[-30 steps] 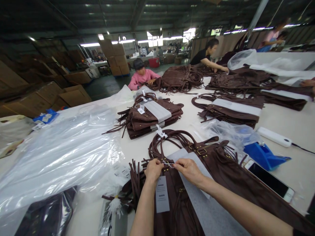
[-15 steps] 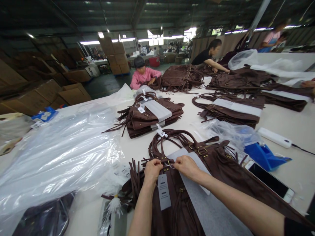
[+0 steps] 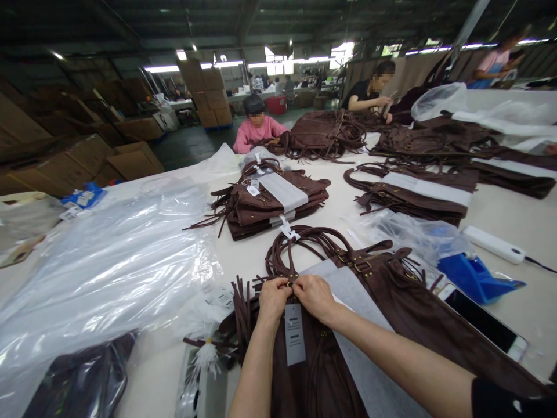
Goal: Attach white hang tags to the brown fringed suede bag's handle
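Observation:
A brown leather handbag with looped handles lies flat on the white table in front of me, with a sheet of white tissue paper across it. My left hand and my right hand meet at a gold ring at the base of the handles, both pinching the string of a grey hang tag. The tag hangs down over the bag below my fingers. Brown fringe sticks out at the bag's left side.
Stacks of the same brown bags banded with white paper lie farther back. Clear plastic bags cover the left side. A phone, a blue tool and a white power strip lie at right. Two people work at the far edge.
My two hands have come closer together at the ring, and the hang tag has shifted slightly right with them. The view has drifted a little.

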Demonstrator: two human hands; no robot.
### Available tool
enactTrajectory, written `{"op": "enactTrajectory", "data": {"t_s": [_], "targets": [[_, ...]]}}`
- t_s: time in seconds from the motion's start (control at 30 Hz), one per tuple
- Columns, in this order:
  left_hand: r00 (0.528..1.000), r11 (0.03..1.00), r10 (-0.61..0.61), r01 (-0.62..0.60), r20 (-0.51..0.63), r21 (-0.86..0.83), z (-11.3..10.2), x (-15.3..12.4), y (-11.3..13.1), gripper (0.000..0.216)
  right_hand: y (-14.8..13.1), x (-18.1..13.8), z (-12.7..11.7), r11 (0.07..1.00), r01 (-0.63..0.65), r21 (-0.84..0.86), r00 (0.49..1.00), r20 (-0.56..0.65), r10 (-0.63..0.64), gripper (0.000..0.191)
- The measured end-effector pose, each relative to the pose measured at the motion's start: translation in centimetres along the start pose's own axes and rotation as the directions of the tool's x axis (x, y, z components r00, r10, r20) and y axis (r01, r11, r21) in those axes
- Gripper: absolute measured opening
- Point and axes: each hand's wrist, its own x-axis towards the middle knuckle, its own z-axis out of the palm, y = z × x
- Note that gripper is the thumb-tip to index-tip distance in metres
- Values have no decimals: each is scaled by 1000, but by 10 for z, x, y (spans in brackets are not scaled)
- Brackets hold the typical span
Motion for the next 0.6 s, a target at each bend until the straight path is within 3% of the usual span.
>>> {"op": "enactTrajectory", "data": {"t_s": [0.27, 0.47, 0.6], "targets": [[982, 983, 14, 21, 187, -183, -10, 5, 6, 28, 11, 7, 8, 972, 69, 225, 990, 104, -95, 28], [949, 983, -2, 61, 317, -175, -16, 15, 7, 27, 15, 7, 14, 913, 73, 402, 987, 100, -124, 26], [944, 990, -33, 75, 329, -116, -17, 19, 10, 18, 16, 7, 16, 876, 32, 480, 990, 104, -93, 25]]}}
